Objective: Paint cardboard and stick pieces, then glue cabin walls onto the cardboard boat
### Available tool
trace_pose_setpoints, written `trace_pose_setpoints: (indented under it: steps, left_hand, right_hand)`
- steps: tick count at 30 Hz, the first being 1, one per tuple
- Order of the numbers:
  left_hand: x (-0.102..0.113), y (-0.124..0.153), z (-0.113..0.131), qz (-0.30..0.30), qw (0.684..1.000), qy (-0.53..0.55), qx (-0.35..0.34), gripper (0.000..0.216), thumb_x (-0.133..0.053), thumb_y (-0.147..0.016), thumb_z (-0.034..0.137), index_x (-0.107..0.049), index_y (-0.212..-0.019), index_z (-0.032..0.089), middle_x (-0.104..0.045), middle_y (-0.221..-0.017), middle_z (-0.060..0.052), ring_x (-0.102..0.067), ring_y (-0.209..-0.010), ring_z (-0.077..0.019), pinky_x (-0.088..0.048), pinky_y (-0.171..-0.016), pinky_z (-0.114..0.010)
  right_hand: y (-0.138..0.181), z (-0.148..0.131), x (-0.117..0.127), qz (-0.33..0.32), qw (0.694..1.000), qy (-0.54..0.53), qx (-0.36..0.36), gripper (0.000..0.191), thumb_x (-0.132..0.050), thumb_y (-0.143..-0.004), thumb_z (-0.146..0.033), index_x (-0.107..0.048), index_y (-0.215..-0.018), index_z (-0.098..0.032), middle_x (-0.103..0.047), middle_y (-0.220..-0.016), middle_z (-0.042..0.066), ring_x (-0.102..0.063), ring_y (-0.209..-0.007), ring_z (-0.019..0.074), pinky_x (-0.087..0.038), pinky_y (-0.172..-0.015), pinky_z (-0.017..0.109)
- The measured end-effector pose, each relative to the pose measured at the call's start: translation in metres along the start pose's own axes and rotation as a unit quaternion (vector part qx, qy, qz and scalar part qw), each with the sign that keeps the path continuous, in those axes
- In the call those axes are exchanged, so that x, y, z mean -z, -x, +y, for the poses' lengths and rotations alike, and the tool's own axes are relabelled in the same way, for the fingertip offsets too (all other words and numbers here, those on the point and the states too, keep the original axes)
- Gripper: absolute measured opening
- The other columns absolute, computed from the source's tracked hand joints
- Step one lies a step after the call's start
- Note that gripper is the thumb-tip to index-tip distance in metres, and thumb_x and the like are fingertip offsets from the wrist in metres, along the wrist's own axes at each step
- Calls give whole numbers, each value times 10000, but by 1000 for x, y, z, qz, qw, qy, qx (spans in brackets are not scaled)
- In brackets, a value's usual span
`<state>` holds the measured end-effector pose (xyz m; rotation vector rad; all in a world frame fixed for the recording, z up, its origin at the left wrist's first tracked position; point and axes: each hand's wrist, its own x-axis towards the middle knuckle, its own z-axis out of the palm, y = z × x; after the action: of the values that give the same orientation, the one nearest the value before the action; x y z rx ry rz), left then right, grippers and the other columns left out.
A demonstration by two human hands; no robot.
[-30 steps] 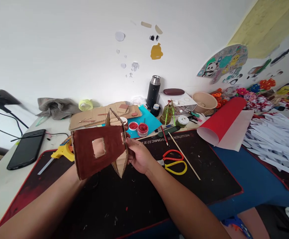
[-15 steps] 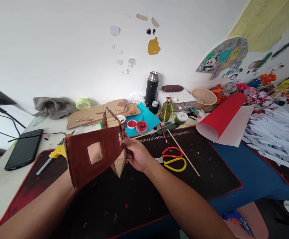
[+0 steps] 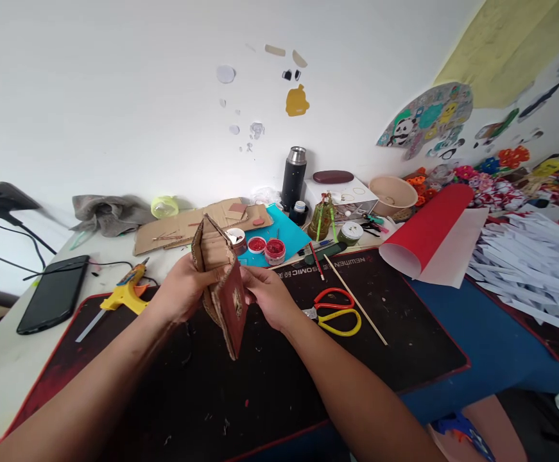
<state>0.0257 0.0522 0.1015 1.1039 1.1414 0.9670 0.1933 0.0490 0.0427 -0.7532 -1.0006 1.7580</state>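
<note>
Both hands hold a folded cardboard piece (image 3: pixel 230 298) above the black mat, its outer panel painted reddish brown with a small cut-out opening. The piece is turned nearly edge-on, so its bare corrugated inside shows. My left hand (image 3: pixel 183 285) is closed on the left side, thumb laid across the inner face. On the right, my right hand (image 3: pixel 266 292) grips the far edge with bent fingers, partly hidden behind the cardboard. Scissors (image 3: pixel 337 312) with red and yellow handles lie right of my right hand. Left of my left hand rests a yellow glue gun (image 3: pixel 126 292).
Behind the hands stand open red paint jars (image 3: pixel 274 250), cardboard sheets (image 3: pixel 183 228) and a black thermos (image 3: pixel 293 179). A wooden stick (image 3: pixel 356 300) lies on the mat (image 3: pixel 269 398). A red paper roll (image 3: pixel 426 234) and white paper strips (image 3: pixel 529 263) are at right, a phone (image 3: pixel 52 294) at left.
The cardboard piece has turned from showing its brown face to nearly edge-on. My left hand, hidden behind it before, now shows on its left side. The glue gun is uncovered.
</note>
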Motion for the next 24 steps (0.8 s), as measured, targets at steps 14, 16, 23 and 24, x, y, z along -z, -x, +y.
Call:
trace_pose_setpoints:
  steps: [14,16,23,24]
  left_hand:
    - [-2,-4,3,39,999,9,-28,455,-1020,-574,353,-766,-917,197,-844,-820,3,-786,-815,-305,-663,-795,-410]
    - [-4,-4,3,33,999,15,-16,449,-1019,-551,340,-759,-889,200,-835,-791,1,-778,-767,-297,-658,-765,-407]
    - [1,-6,2,3,1000,-6,8,461,-1000,-567,384,-745,-906,204,-807,-763,-47,-747,-709,-294,-619,-679,-398]
    - [2,-7,2,5,1000,-12,6,460,-1001,-560,387,-747,-896,204,-800,-750,-42,-744,-708,-294,-616,-683,-396]
  right_hand:
    - [-9,-9,12,85,994,0,66,522,-835,-833,-704,-883,-1005,-214,-521,-532,-70,-428,-491,123,-477,-485,270]
    - [-8,-8,11,73,995,4,69,526,-832,-841,-704,-880,-1013,-209,-510,-531,-72,-454,-503,127,-480,-494,268]
    - [-7,-3,9,55,995,9,87,505,-862,-826,-708,-871,-975,-225,-538,-659,-62,-473,-508,109,-480,-480,274]
    - [-6,-3,9,53,994,13,91,497,-866,-823,-705,-870,-968,-230,-550,-691,-58,-481,-506,104,-476,-475,272]
